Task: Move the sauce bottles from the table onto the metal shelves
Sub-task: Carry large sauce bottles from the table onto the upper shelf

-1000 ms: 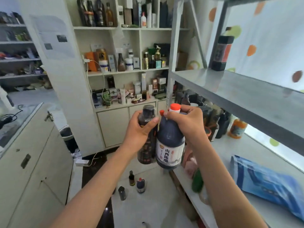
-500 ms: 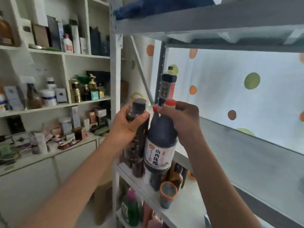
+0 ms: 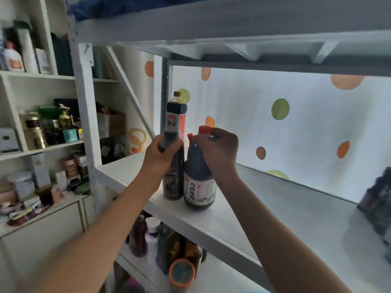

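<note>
Two dark sauce bottles stand side by side near the front left of the middle metal shelf [image 3: 264, 210]. My left hand [image 3: 160, 154] grips the neck of the slim dark bottle [image 3: 174, 182]. My right hand [image 3: 218, 150] holds the handle and neck of the fat vinegar bottle [image 3: 198, 187], which has a red cap and a white label. Behind them, at the shelf's back left corner, stands a taller dark bottle [image 3: 176, 113] with a red and white label.
A dark bottle [image 3: 378, 199] sits blurred at the shelf's right end. The shelf below holds several bottles [image 3: 169, 246] and an orange-rimmed cup [image 3: 182, 272]. A higher metal shelf [image 3: 232, 22] hangs overhead. White cabinets with crowded shelves [image 3: 42, 123] fill the left side.
Both hands lifted the two bottles from chest height up to the middle shelf and set their bases down on it. My view swung right and upward toward the shelf.
</note>
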`<action>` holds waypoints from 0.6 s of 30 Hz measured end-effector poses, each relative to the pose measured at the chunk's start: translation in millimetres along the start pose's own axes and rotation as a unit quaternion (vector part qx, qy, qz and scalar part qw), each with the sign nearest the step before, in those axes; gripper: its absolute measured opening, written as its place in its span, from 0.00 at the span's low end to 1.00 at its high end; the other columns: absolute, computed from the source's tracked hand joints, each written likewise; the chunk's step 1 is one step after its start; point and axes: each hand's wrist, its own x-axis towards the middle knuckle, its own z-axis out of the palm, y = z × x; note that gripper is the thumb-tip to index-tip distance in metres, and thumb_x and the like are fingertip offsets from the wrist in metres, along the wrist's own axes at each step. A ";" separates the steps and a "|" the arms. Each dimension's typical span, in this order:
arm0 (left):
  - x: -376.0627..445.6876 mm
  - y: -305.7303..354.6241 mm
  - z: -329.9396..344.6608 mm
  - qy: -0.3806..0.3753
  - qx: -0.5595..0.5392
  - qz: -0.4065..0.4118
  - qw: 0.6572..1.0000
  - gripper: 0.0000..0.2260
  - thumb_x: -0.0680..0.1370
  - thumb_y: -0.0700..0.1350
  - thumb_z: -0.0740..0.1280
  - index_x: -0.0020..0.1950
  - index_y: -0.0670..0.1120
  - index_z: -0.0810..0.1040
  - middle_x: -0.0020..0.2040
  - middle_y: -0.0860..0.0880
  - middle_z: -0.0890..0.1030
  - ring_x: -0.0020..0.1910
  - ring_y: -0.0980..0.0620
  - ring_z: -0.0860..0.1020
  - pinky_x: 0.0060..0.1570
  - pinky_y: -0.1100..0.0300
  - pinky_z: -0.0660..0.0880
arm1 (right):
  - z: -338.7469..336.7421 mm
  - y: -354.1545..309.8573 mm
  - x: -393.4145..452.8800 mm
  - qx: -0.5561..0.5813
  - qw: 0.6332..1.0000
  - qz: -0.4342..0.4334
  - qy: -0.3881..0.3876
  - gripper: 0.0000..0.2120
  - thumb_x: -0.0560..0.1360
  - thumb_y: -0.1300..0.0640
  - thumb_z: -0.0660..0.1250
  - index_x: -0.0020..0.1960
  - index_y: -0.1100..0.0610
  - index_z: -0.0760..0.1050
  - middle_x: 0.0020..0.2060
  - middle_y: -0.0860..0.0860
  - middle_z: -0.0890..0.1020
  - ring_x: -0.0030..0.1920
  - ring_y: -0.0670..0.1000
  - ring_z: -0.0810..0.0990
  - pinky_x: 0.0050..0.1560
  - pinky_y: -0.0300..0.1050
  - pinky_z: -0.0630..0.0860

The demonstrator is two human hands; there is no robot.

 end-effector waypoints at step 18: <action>-15.3 -73.0 8.7 -0.058 0.029 0.033 0.997 0.25 0.79 0.52 0.65 0.73 0.58 0.59 0.63 0.61 0.72 0.63 0.58 0.71 0.63 0.58 0.71 | 27.1 74.9 -47.2 -0.098 0.985 -0.025 0.139 0.26 0.70 0.37 0.70 0.63 0.41 0.64 0.54 0.39 0.75 0.50 0.43 0.78 0.52 0.44 0.80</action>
